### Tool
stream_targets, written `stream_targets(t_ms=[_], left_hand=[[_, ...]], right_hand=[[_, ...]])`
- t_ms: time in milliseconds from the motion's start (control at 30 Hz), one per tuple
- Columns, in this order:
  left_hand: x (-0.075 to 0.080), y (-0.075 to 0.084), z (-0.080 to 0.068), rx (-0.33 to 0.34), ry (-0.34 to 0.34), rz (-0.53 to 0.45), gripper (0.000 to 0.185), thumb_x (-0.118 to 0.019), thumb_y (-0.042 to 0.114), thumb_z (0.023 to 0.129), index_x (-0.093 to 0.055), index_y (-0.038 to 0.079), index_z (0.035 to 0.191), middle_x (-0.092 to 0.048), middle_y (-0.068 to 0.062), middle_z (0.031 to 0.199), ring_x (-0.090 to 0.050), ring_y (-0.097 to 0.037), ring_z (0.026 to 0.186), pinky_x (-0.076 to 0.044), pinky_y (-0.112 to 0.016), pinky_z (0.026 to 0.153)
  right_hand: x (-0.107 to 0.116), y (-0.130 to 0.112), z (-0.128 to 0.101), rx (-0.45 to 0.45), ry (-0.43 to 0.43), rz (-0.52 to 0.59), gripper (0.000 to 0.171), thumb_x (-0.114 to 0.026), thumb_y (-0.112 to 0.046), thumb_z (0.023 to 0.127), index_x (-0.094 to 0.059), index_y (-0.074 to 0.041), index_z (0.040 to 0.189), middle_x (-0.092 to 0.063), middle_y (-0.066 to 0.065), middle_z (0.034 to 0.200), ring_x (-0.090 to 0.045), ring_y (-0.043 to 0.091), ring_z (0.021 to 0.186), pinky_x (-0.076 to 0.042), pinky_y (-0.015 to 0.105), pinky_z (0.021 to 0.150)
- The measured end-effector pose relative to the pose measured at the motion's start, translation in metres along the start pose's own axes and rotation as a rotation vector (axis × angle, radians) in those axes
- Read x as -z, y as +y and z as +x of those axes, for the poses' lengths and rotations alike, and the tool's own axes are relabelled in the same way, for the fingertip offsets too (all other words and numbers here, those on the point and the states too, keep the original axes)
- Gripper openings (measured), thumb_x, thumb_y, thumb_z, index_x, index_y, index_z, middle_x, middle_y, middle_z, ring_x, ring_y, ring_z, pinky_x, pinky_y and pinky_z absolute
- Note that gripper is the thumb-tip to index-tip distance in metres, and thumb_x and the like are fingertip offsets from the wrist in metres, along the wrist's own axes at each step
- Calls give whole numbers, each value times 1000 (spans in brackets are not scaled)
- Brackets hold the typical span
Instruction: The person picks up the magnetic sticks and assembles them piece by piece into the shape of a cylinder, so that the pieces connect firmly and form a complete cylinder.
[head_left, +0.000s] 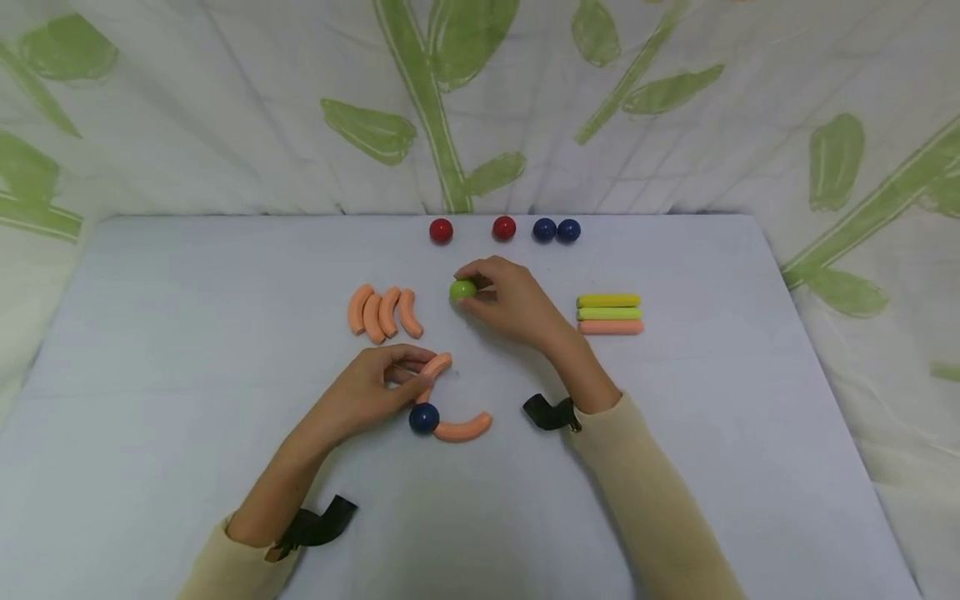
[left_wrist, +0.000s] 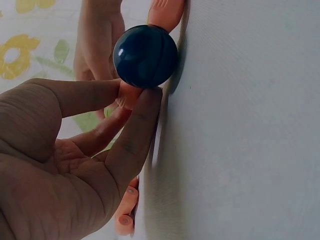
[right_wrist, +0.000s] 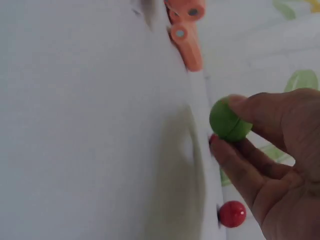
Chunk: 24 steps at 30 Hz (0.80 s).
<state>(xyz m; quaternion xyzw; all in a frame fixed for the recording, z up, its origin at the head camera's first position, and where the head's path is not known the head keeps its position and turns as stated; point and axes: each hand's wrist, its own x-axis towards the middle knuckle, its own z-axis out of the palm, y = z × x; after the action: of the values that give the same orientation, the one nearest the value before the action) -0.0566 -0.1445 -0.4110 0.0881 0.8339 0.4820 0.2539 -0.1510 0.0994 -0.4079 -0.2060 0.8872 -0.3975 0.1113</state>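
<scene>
My left hand (head_left: pixel 373 388) pinches a curved orange piece (head_left: pixel 438 364) between thumb and fingers. That piece meets a dark blue ball (head_left: pixel 424 418), and a second curved orange piece (head_left: pixel 463 428) reaches right from the same ball. In the left wrist view the blue ball (left_wrist: pixel 145 56) sits just beyond the fingertips. Farther back, my right hand (head_left: pixel 517 303) holds a green ball (head_left: pixel 462 290) by thumb and fingertips. The right wrist view shows the green ball (right_wrist: pixel 227 120) raised off the table, with a thin seam across it.
Several loose curved orange pieces (head_left: pixel 372 318) lie left of the right hand. Two red balls, one here (head_left: pixel 441 231), and two blue balls (head_left: pixel 545 230) line the table's back edge. Yellow (head_left: pixel 608 300), lime (head_left: pixel 609 314) and orange straight sticks (head_left: pixel 611 327) are stacked side by side at right.
</scene>
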Motion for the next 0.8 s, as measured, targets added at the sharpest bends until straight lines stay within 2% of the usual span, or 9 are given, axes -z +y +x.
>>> stream_targets(t_ms=[200, 333, 567, 800], left_hand=[[-1, 0, 0, -5, 2, -8, 41, -69, 27, 104, -66, 6, 140, -82, -8, 106, -76, -19, 108, -51, -37, 96], [0, 1, 0, -14, 4, -8, 43, -69, 26, 104, -64, 6, 142, -82, -8, 108, -76, -19, 107, -52, -35, 94], [1, 1, -1, -9, -3, -11, 43, -68, 25, 104, -64, 8, 143, -82, -8, 108, -75, -20, 109, -51, -35, 91], [0, 0, 0, -18, 0, 11, 41, -67, 26, 105, -65, 8, 142, -82, -7, 109, -75, -20, 110, -51, -37, 95]], right_hand=[[-2, 3, -33, 24, -76, 95, 32, -76, -13, 98, -69, -8, 129, -71, 8, 128, -70, 23, 118, -59, 36, 103], [-4, 4, -47, 27, -114, 158, 32, -77, -13, 97, -69, -9, 128, -72, 6, 124, -70, 20, 113, -60, 35, 101], [-8, 6, -51, 36, -144, 163, 30, -77, -14, 97, -70, -10, 126, -73, 4, 122, -70, 16, 110, -60, 33, 100], [-8, 6, -53, 71, -157, 181, 32, -77, -11, 97, -69, -8, 128, -72, 7, 124, -70, 19, 111, -61, 35, 100]])
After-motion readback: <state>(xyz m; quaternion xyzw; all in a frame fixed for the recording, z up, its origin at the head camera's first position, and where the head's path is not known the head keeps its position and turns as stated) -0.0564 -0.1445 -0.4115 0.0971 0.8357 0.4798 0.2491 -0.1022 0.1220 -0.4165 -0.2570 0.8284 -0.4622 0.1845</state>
